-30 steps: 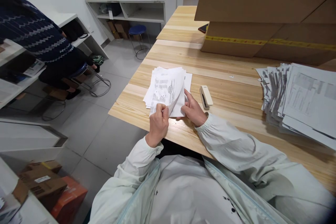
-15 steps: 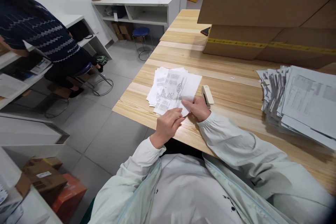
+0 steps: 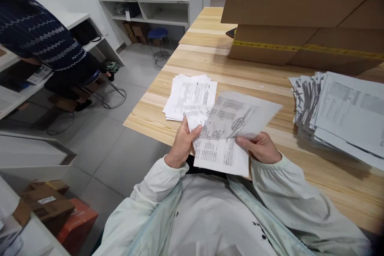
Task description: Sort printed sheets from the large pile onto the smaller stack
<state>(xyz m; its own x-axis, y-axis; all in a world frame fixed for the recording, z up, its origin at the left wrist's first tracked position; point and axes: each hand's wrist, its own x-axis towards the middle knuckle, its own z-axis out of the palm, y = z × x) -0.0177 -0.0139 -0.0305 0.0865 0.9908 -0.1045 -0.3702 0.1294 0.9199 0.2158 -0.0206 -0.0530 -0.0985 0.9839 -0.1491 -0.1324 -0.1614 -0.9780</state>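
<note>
L hand (image 3: 181,142) + R hand (image 3: 264,147) hold thin printed sheets (image 3: 240,112) nr woodgrain tbl (image 3: 192,62).

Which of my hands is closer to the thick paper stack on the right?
Right. Your right hand is apart from the thick paper stack, to its left; your left hand is farther left, across the held printed sheets.

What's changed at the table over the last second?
The printed sheets have shifted from the small pile toward the person and rightward, now spread between the left hand and the right hand, which moved rightward too. The stapler no longer shows. The small pile, large paper stack and cardboard boxes stayed put.
</note>
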